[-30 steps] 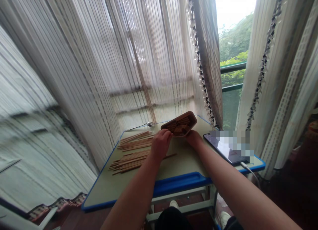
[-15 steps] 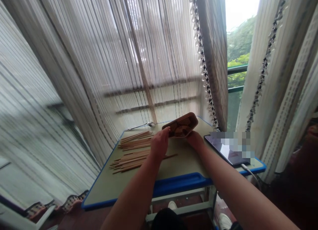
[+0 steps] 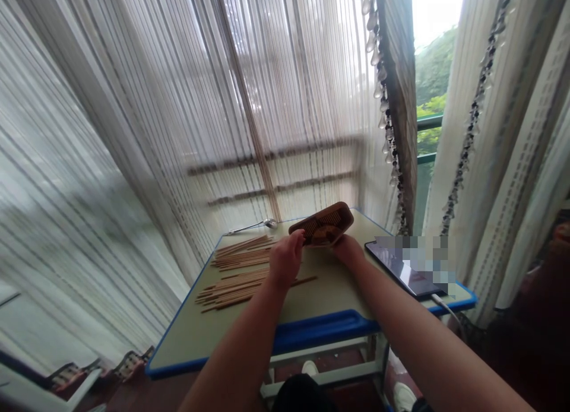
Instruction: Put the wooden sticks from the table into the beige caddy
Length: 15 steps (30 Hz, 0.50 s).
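A brown slotted chopstick holder [image 3: 342, 217] is tilted above the far part of the table, its open side partly towards me. My left hand [image 3: 286, 259] is closed on its left end. My right hand [image 3: 348, 250] grips it from below on the right, with most of its fingers hidden behind the holder. To the left, wooden chopsticks lie on the table in two loose bundles, a far bundle [image 3: 243, 257] and a near bundle [image 3: 236, 289]. The near bundle passes partly behind my left wrist.
The pale table [image 3: 187, 335] has a blue rim. A metal ladle [image 3: 269, 223] lies at its far left edge. On the right rests a dark tablet [image 3: 401, 269], partly blurred out, with a white cable [image 3: 445, 305] plugged in. Striped curtains [image 3: 312, 103] hang behind the table.
The holder has shifted and turned very slightly in my hands. The hanging curtain with beads on the right has swung to the right. The chopsticks and ladle lie as before.
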Motion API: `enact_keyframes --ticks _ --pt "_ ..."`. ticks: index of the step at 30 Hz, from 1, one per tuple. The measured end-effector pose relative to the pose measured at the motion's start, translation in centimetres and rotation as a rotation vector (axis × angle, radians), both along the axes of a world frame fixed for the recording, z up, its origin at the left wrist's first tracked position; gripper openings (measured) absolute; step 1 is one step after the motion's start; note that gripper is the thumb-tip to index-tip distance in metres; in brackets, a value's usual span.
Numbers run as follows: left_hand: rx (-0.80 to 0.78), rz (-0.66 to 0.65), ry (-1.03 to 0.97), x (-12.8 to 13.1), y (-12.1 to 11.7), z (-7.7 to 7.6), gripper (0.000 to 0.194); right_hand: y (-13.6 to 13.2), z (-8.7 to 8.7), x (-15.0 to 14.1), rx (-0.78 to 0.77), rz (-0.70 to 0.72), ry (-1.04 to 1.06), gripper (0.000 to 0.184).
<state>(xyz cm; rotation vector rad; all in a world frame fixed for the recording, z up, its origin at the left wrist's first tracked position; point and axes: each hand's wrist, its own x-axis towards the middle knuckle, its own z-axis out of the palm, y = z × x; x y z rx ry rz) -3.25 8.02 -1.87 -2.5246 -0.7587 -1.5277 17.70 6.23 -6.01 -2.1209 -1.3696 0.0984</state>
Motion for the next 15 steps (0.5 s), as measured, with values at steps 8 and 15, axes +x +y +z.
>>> enact_keyframes --ticks 8,15 --pt "-0.062 -0.062 0.142 0.35 -0.82 -0.04 0.033 -0.09 0.03 0.16 -0.001 0.018 -0.010 0.062" --pt "-0.169 -0.086 0.054 0.35 -0.71 -0.08 0.039 -0.42 0.59 -0.01 -0.004 0.058 -0.036 0.055"
